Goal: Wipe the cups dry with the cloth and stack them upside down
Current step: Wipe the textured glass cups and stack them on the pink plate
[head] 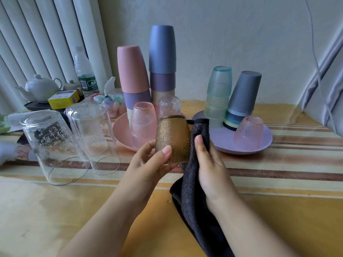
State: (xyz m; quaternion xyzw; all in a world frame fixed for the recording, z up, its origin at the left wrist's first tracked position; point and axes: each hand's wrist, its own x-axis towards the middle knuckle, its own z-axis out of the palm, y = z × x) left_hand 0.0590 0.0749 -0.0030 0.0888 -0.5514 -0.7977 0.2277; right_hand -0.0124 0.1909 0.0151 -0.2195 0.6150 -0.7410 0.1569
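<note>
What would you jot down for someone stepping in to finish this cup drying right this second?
Left hand: holds the amber glass cup upside down, above the table.
Right hand: presses the dark cloth against that cup's side.
Done, it seems: tall stacks of upturned cups on the pink plate, more stacks and a lone pink glass on the purple plate.
Two clear glasses stand upside down, unstacked, on the left of the table.
Left: finish wiping the amber cup, set it upside down on a stack. Whether the others are dry, I cannot tell.
</note>
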